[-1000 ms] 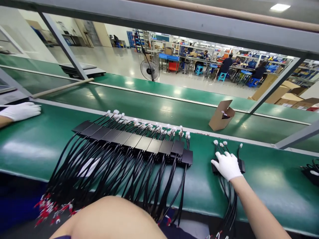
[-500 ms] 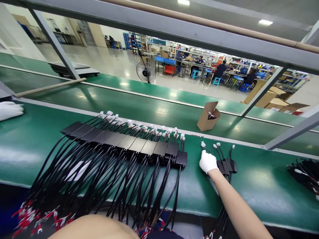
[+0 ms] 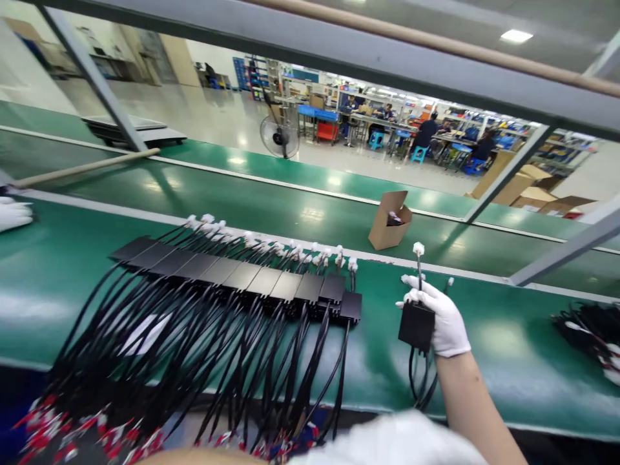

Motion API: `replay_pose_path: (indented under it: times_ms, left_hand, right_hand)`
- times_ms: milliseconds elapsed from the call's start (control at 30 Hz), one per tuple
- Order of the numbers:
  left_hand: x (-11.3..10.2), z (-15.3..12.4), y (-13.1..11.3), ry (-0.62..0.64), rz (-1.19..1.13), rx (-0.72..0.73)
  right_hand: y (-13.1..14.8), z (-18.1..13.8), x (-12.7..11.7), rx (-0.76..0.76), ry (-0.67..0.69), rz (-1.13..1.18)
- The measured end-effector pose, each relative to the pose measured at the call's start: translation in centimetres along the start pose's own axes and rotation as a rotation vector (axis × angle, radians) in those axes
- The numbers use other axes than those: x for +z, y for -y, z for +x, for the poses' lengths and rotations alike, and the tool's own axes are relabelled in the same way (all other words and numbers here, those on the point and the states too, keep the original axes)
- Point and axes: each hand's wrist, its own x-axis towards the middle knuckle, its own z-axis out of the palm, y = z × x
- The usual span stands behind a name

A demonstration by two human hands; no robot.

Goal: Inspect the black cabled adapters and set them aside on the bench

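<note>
My right hand, in a white glove, holds a flat black box with cables, its fingers round the top and right edge. A short lead rises from the box to a white plug, and black cables hang below. Behind the fingers, other white plugs show partly. My left hand, gloved and smeared by motion, is at the bottom edge below the held box; its fingers cannot be made out. To the left lies a row of black boxes with white plugs at the far side and cables running over the near edge to red-and-white ends.
A green bench runs across. An open cardboard carton stands beyond the row. At right lies a dark cable bundle. Another person's gloved hand is at far left. Slanting grey posts frame the bench; a fan stands behind.
My right hand has picked up a black box from the small group at right and raised it, broad face toward me. My left hand has come into view at the bottom, moving right.
</note>
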Motion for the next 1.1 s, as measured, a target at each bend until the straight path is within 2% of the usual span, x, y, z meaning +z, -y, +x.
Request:
replay_pose_path:
  times_ms: [67, 133, 167, 267, 333, 433, 567, 600, 800, 933, 1000, 1100]
  left_hand:
    - [-0.6, 3.2, -0.8, -0.052, 0.03, 0.04]
    - [-0.8, 5.7, -1.4, -0.076, -0.01, 0.058]
    - [-0.7, 6.6, -1.4, -0.038, -0.062, 0.052]
    - [0.0, 7.9, -0.6, 0.18, -0.217, 0.032]
    - [0.4, 8.2, 0.2, 0.211, -0.27, 0.037]
    - [0.5, 8.4, 1.1, 0.109, -0.338, 0.038]
    - [0.1, 8.5, 1.0, 0.063, -0.419, 0.007]
    - [0.0, 8.5, 0.9, 0.071, -0.442, -0.021]
    - [0.0, 8.3, 0.9, 0.05, -0.45, -0.166]
    - [0.4, 7.9, 1.2, 0.051, -0.405, -0.22]
    - [0.4, 7.8, 1.3, 0.031, -0.421, -0.22]
    - [0.1, 8.0, 1.3, -0.006, -0.461, -0.221]
  right_hand:
    - [0.2, -1.1, 1.5, 0.018, 0.017, 0.185]
    - [-0.3, -1.8, 2.9, 0.035, 0.056, 0.275]
    - [-0.7, -2.1, 3.5, 0.047, 0.075, 0.299]
    - [-1.9, -2.4, 4.7, 0.066, 0.111, 0.311]
    - [-2.5, -2.5, 4.8, 0.041, 0.111, 0.267]
    - [-2.7, -3.0, 4.0, -0.018, 0.112, 0.123]
    - [-3.1, -5.0, 2.3, 0.072, 0.296, -0.053]
    - [-3.4, -5.5, 2.0, 0.093, 0.304, -0.094]
    - [-5.6, -6.2, 2.2, -0.037, -0.015, -0.354]
    - [-5.8, -5.3, 2.2, -0.099, -0.104, -0.435]
    - [-5.7, -5.4, 1.8, -0.095, -0.023, -0.442]
    - [-5.8, -6.1, 0.9, -0.05, 0.177, -0.427]
